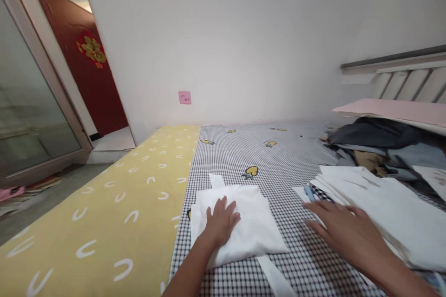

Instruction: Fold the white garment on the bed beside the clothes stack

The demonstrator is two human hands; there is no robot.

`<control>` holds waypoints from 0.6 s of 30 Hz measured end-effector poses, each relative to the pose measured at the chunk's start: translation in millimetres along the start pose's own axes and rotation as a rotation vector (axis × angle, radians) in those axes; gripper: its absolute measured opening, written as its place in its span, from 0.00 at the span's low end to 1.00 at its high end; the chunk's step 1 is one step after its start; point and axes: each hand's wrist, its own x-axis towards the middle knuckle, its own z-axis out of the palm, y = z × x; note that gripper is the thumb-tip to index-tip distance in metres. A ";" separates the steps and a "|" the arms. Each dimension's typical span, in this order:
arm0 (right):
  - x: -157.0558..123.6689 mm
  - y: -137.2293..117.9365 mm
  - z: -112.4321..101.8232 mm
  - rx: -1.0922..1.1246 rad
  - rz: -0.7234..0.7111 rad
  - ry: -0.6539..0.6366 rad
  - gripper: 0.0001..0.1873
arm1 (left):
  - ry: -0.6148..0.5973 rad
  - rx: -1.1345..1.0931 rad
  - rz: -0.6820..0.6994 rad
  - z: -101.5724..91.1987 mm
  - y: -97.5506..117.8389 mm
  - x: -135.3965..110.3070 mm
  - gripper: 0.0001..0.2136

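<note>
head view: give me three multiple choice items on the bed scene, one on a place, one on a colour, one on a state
1. Where does the left hand rest?
A. on the folded white cloth
B. on the yellow sheet
C. on the dark clothes pile

2. What colour is the small note on the wall?
A. green
B. pink
C. blue

3. How is the right hand?
A. clenched in a fist
B. gripping a cup
C. open, fingers spread flat

Answers: 1 A, its palm lies on the cloth on the checked sheet; 2 B, the square is pink; 3 C, it lies flat by the white fabric stack.
</note>
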 end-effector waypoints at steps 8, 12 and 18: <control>94.8 -132.3 87.6 0.225 0.169 -0.132 0.29 | 0.223 0.173 -0.184 0.2 -41.9 0.2 0.24; 83.9 -117.5 164.8 0.071 0.118 -0.259 0.29 | 0.214 0.169 -0.249 36.3 -62.6 -7.8 0.26; 81.2 -97.3 178.1 0.110 0.065 -0.256 0.28 | 0.285 -0.095 -0.251 37.7 -69.4 -0.9 0.25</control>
